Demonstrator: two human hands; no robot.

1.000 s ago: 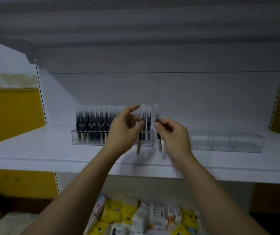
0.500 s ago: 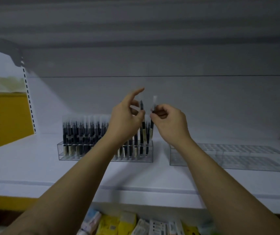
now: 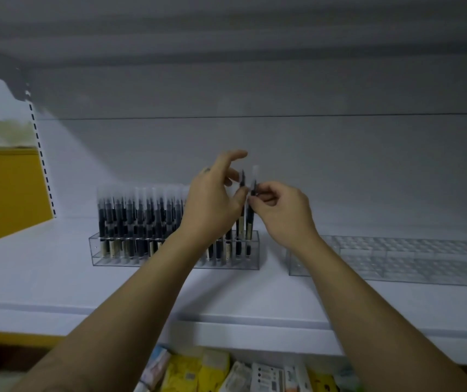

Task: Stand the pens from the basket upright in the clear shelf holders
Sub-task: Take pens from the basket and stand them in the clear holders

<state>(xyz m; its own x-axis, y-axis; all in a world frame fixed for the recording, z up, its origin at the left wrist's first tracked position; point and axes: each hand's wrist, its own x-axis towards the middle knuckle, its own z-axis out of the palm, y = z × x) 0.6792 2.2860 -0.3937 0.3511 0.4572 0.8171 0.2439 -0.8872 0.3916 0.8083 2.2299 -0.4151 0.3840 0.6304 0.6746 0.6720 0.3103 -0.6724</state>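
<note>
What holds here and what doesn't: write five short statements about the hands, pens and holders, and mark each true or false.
1. The right holder has no pens in it. True.
2. The left holder is empty. False: upright dark pens fill most of it.
3. The left hand and the right hand each pinch a pen. True.
4. Both hands work over the right holder. False: they are at the right end of the left holder.
5. Yellow and white packets lie below the shelf. True.
</note>
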